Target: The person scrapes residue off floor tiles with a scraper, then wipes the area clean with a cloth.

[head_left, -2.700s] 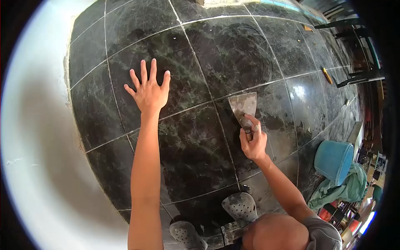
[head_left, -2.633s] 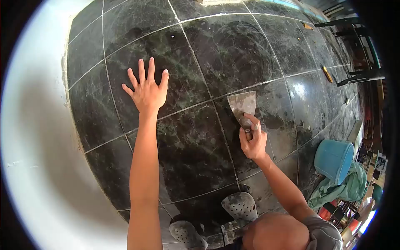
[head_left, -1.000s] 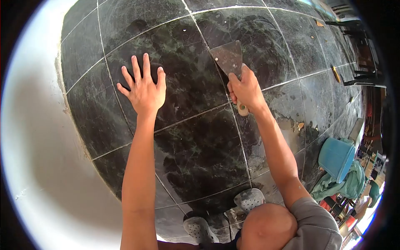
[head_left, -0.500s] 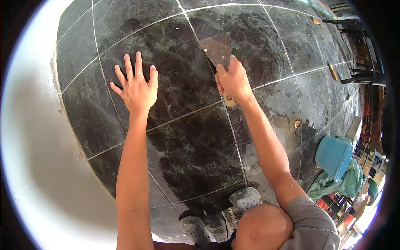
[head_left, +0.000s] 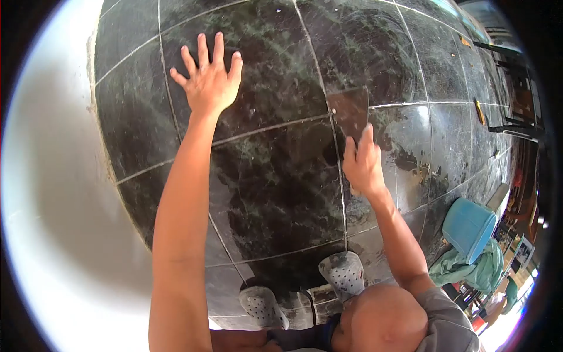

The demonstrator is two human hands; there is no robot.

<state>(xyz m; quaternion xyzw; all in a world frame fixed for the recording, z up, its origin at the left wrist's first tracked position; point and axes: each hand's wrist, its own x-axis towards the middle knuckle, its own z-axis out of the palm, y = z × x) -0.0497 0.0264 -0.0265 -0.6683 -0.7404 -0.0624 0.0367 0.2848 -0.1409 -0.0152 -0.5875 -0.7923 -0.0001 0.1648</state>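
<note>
My right hand (head_left: 365, 165) is wrapped round the handle of a scraper (head_left: 349, 108) with a wide flat metal blade. One corner of the blade lies at the grout line (head_left: 321, 75) between dark tiles, near where two lines cross. Most of the handle is hidden by the fingers. My left hand (head_left: 211, 82) rests flat on a dark green-black marbled floor tile (head_left: 270, 76), fingers spread, holding nothing. Small pale specks dot the tiles around the blade.
Two grey clogs (head_left: 343, 273) and a bent knee (head_left: 384, 320) are at the bottom. A white wall (head_left: 53, 176) runs along the left. To the right stand a blue bucket (head_left: 469, 226), a green cloth (head_left: 475, 267), dark furniture legs (head_left: 516, 129) and a small yellow-handled tool (head_left: 480, 112). Wet-looking patches mark the tiles.
My right hand has drawn the scraper back toward my body along the grout line. The view has shifted a little, and my left hand stays spread on the floor.
</note>
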